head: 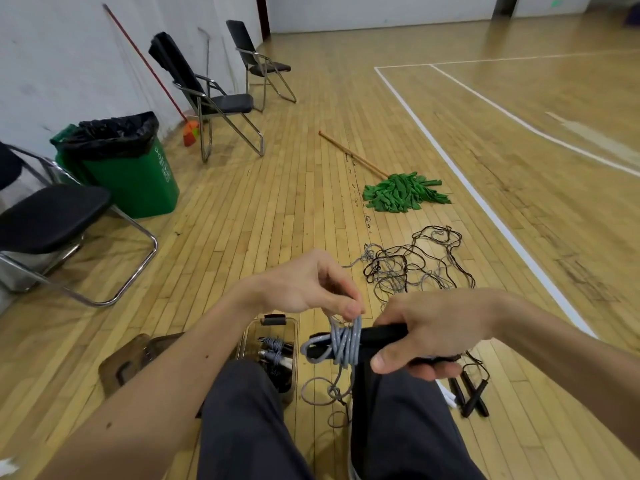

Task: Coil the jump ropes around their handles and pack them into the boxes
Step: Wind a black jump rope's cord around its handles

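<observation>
My right hand (429, 334) grips a pair of black jump rope handles (377, 336) held level above my knees. A grey rope (344, 344) is wound round them in several turns, and its loose tail (322, 389) hangs down to the floor. My left hand (311, 285) pinches the rope just above the coil. A clear plastic box (296, 344) stands on the floor between my knees with coiled ropes inside. A tangle of black and grey ropes (415, 265) lies ahead on the floor. Black handles (471, 396) lie by my right leg.
A brown box lid (128, 362) lies to the left of the box. A green mop (401, 192) lies ahead on the wooden floor. A green bin (131, 174) and folding chairs (221, 102) stand along the left wall.
</observation>
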